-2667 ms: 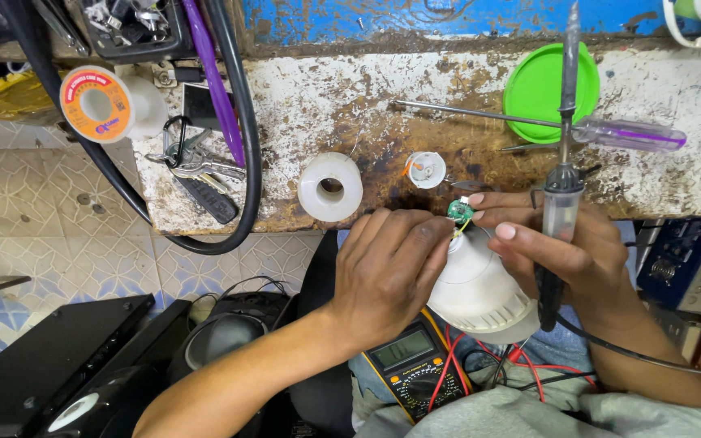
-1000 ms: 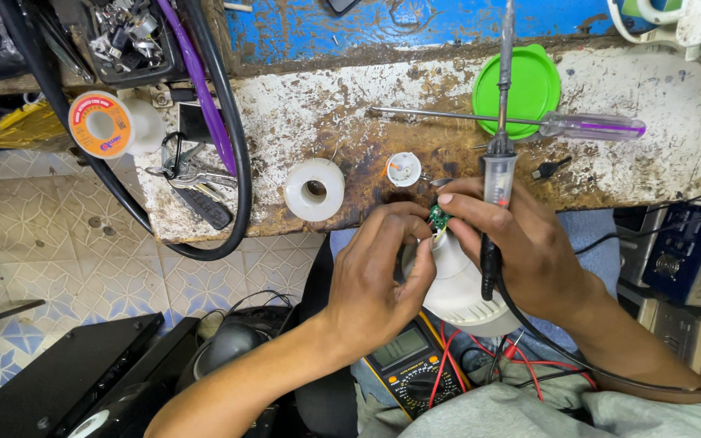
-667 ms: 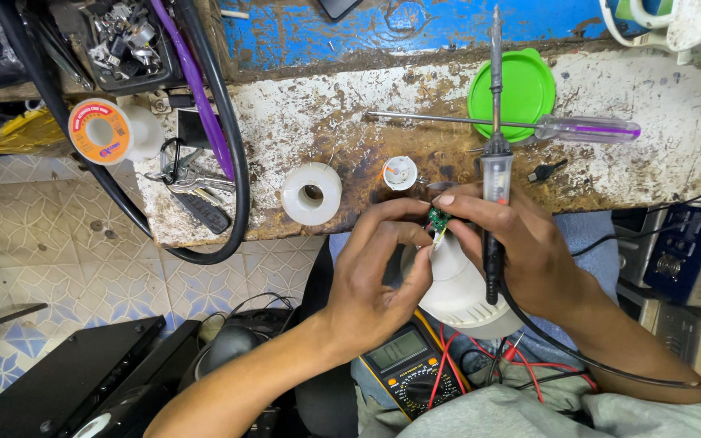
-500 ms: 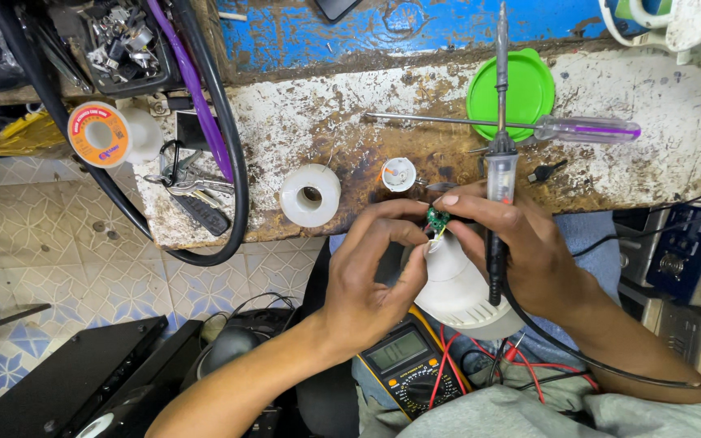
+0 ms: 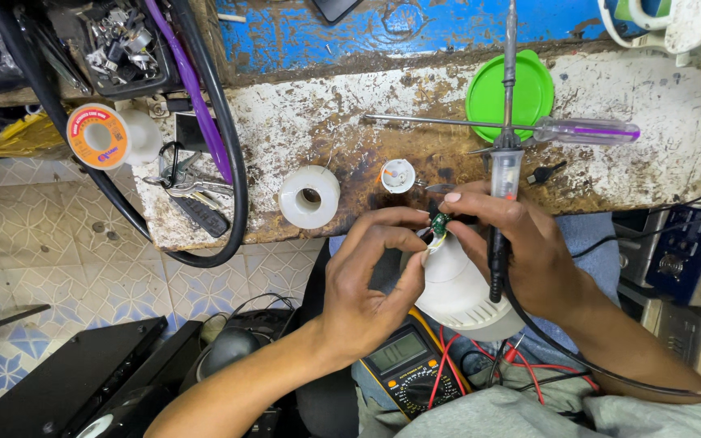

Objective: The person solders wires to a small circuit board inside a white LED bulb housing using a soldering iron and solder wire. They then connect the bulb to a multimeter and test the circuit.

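Over the lap by the workbench's (image 5: 285,162) front edge, the left hand (image 5: 367,284) had closed its fingertips onto the small green circuit board (image 5: 440,223) atop the white bulb (image 5: 456,288), while the right hand (image 5: 521,251), gripping a soldering iron (image 5: 503,170), had drawn closer.

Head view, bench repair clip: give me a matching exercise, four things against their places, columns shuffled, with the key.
Things:
1. green lid
2. white tape roll
3. multimeter
4. soldering iron

Places:
A. on the lap, below the white bulb
B. in the right hand
C. near the bench's front edge, left of the left hand
D. on the bench, under the screwdriver shaft

Pairs: 1-D, 2-C, 3-A, 4-B
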